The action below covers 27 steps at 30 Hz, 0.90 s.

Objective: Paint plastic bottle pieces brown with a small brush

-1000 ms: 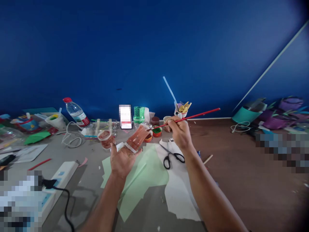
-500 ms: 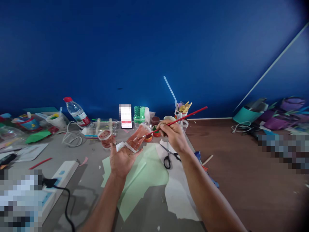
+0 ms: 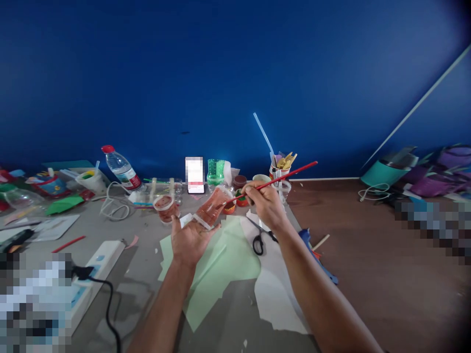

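Observation:
My left hand (image 3: 189, 239) is palm up with its fingers spread, and a clear plastic piece (image 3: 209, 210) painted reddish-brown rests on the fingertips. My right hand (image 3: 265, 202) pinches a thin red paintbrush (image 3: 279, 179), whose tip touches the upper end of the painted piece. A small cup (image 3: 164, 208) smeared with the same reddish paint stands just left of my left hand. Small paint pots (image 3: 239, 196) sit behind the brush tip.
Light green paper (image 3: 221, 264) and white paper (image 3: 274, 289) lie on the grey floor under my arms, with black scissors (image 3: 260, 238) beside them. A white power strip (image 3: 97, 267) with a black cable lies at left. A water bottle (image 3: 120, 168), cut green bottle (image 3: 215, 171) and a cup of tools (image 3: 281, 169) stand by the blue wall.
My right hand has drawn the brush leftward from the paint pots onto the painted plastic piece. My left hand has held still; the view has shifted slightly.

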### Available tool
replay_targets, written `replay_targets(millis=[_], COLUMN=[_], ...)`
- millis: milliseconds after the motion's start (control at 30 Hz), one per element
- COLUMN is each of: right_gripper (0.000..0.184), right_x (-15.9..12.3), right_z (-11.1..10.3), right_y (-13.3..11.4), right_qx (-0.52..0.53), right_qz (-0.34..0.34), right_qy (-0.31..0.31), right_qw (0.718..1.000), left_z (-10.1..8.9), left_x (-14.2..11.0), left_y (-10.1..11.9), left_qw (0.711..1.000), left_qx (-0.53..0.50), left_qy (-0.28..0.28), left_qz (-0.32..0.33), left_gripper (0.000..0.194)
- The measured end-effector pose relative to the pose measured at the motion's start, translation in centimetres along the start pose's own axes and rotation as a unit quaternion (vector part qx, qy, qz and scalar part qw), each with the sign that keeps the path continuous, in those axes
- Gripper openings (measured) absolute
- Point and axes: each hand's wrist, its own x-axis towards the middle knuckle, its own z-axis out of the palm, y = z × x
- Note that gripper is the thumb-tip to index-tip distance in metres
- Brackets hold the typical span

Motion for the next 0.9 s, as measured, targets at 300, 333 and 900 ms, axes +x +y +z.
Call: replay_targets(millis=[300,333,900], right_gripper=[0.023,0.021,0.022], right_x=[-0.12,-0.01,0.16], right_z=[0.18,0.01,-0.27], right_y=[0.17,0.25,0.08], right_qx=[-0.027,-0.027,0.039], right_qz=[-0.003,-0.008,-0.013], right_qy=[-0.030,-0.008,0.027], right_qw=[0.999,1.000,0.999], left_z=[-0.48,-0.57,-0.14], left_x=[0.10,0.10,-0.01], left_y=[-0.09,-0.04,-0.03], left_qw=[0.999,0.999,0.999], left_qx=[0.004,0.004,0.043], left_qy=[0.034,0.028,0.032], left_qz=[0.023,0.023,0.000], left_gripper=[0.088,0.088,0.080])
